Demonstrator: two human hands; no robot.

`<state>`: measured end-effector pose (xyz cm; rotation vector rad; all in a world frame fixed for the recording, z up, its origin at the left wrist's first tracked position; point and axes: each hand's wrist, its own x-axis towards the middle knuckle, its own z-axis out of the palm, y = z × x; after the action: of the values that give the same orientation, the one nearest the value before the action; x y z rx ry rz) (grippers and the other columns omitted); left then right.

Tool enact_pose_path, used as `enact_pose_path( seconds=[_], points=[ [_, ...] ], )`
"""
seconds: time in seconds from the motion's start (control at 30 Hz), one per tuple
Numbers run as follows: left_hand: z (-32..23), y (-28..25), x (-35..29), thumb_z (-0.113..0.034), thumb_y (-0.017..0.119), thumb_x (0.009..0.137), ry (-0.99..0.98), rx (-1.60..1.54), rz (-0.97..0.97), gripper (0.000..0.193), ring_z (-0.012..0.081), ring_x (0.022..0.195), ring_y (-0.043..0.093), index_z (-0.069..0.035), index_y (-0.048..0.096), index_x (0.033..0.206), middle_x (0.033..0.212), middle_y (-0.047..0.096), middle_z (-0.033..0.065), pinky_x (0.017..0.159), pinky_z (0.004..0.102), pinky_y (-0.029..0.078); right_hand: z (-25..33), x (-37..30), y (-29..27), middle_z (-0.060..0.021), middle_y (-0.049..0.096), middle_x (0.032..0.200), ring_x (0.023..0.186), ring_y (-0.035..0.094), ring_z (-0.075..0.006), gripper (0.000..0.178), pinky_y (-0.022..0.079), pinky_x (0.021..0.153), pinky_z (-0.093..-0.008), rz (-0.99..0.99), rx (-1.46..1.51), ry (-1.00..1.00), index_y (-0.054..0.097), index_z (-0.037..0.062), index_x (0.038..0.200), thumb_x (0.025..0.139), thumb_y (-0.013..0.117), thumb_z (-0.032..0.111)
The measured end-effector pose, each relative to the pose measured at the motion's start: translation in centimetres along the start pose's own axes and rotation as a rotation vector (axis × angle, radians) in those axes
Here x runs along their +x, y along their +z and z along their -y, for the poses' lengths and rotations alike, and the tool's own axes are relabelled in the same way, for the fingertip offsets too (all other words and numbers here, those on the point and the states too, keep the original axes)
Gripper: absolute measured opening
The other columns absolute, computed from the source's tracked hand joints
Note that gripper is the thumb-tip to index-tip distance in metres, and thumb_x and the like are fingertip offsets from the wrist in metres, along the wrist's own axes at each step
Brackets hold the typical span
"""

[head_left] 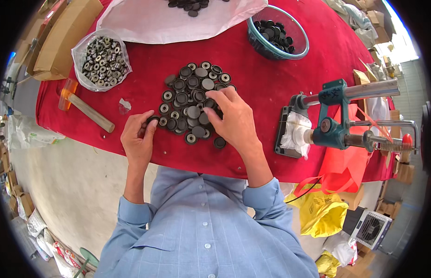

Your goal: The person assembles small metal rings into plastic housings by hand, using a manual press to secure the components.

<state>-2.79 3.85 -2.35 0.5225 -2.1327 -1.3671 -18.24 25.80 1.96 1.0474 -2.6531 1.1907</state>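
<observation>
The pile of small black round caps (193, 102) lies in the middle of the red surface (252, 78), and its right edge is hidden under the right hand (234, 121). That hand rests flat over the caps with fingers spread; whether its grip pinches any one cap cannot be told. The left hand (139, 136) sits at the pile's left edge, its grip narrow, thumb and forefinger closed on a single black cap (153, 120).

At the upper left a clear plastic bag (100, 59) holds grey metal rings, beside a cardboard box (62, 37) cut off by the rim. A white plastic sheet (178, 18) at the top carries more black pieces, partly out of frame. A clear glass bowl (278, 33) holds dark caps. A mallet (85, 107) with an orange head lies left of the pile. A teal hand press (336, 118) stands at the right edge, with a yellow bag (319, 211) below.
</observation>
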Motion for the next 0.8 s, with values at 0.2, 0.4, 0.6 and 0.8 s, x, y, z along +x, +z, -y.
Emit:
enact_pose_path(
  seconds=[0.2,0.4,0.6,0.8],
  points=[
    [-0.9,0.3,0.1,0.004,0.08,0.094,0.25,0.224,-0.039,0.029,0.0195,0.094,0.072,-0.004,0.081,0.121,0.113,0.073,0.0099,0.076,0.0286,0.057,-0.1,-0.6,0.7,-0.0082,0.069,0.114,0.096,0.071,-0.0295,0.038,0.06,0.083,-0.0427,0.034,-0.141,-0.1,0.074,0.0096,0.121,0.085,0.085,0.013],
    [0.0,0.4,-0.8,0.005,0.08,0.092,0.241,0.222,0.042,0.03,0.0241,0.103,0.075,-0.004,0.081,0.122,0.125,0.071,0.012,0.087,0.0341,0.063,-0.3,-0.1,1.0,-0.0078,0.069,0.113,0.095,0.071,-0.0305,0.035,0.059,0.082,-0.0434,0.038,-0.178,-0.059,0.074,0.0091,0.119,0.086,0.084,0.012],
    [0.3,0.6,-0.9,0.005,0.08,0.092,0.302,0.251,0.05,0.032,0.0255,0.102,0.075,-0.004,0.081,0.123,0.129,0.072,0.0134,0.088,0.0339,0.063,-0.8,0.4,1.2,-0.0096,0.071,0.107,0.089,0.072,-0.0309,0.026,0.059,0.079,-0.0412,0.029,-0.185,-0.097,0.076,0.0076,0.114,0.088,0.08,0.006],
    [0.7,0.8,-1.3,0.006,0.081,0.09,0.279,0.255,0.09,0.034,0.0242,0.102,0.075,-0.005,0.081,0.123,0.132,0.073,0.0134,0.082,0.0329,0.063,-1.2,-0.9,-1.2,-0.0088,0.075,0.1,0.078,0.074,-0.0216,0.029,0.059,0.069,-0.0343,-0.081,0.196,0.1,0.075,0.0035,0.12,0.091,0.077,0.0]
  ],
)
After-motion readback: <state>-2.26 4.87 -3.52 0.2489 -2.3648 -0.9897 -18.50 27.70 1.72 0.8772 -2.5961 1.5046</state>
